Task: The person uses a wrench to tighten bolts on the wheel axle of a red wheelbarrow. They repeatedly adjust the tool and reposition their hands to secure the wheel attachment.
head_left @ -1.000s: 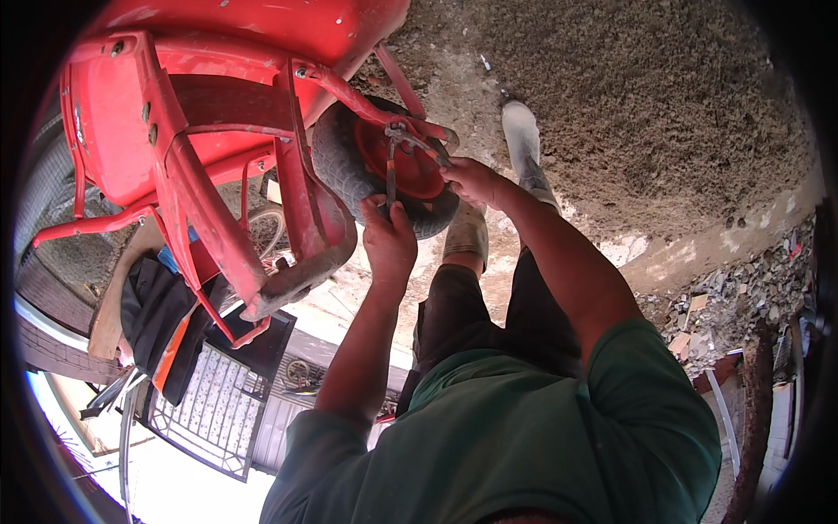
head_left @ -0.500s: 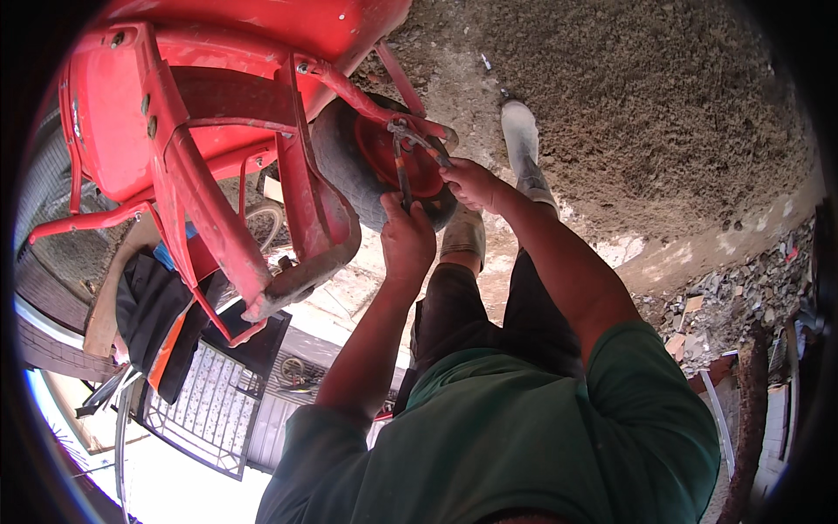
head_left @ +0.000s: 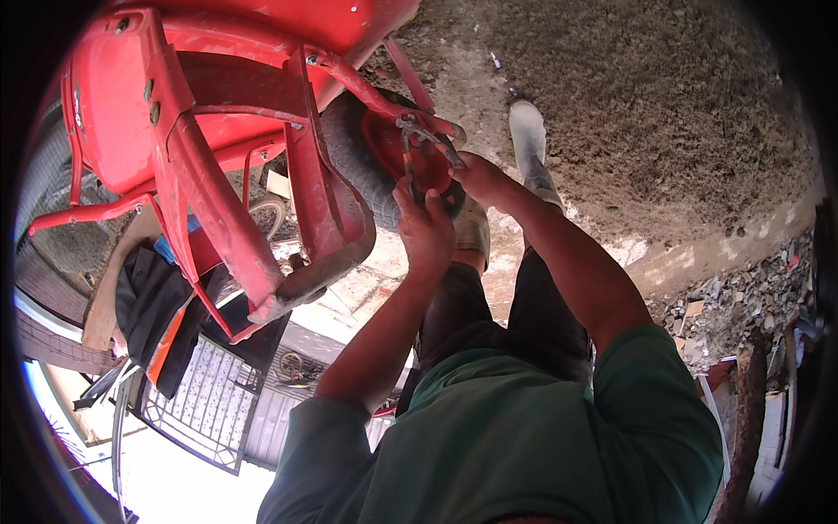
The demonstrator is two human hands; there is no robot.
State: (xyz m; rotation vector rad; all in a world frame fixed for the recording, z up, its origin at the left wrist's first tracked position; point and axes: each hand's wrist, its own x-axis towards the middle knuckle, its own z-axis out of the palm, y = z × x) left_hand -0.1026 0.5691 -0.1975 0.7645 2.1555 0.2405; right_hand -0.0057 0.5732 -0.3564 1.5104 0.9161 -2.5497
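A red wheelbarrow (head_left: 209, 214) lies tipped up on my left, its underside frame and black-tyred wheel (head_left: 356, 157) facing me. At the frame end beside the wheel hub (head_left: 384, 140), the jaws of a pair of pincers (head_left: 407, 125) sit against a bar or bolt; what they bite on is too small to tell. The two handles stand apart in a V. My left hand (head_left: 428, 234) is closed on the nearer handle, with its thumb and forefinger raised along it. My right hand (head_left: 484, 182) grips the end of the other handle.
My boots (head_left: 527, 131) stand right of the wheel. A large patch of grey-brown mortar or sand (head_left: 655, 105) spreads at far right, with rubble (head_left: 729, 306) nearer. Below the wheelbarrow are a black-and-orange cloth (head_left: 157, 319) and a metal gate (head_left: 201, 393).
The view has shifted slightly, so the wheelbarrow appears a little further right. My left hand has edged rightward, its fingers loosened somewhat along the handle. The jaws remain at the same spot.
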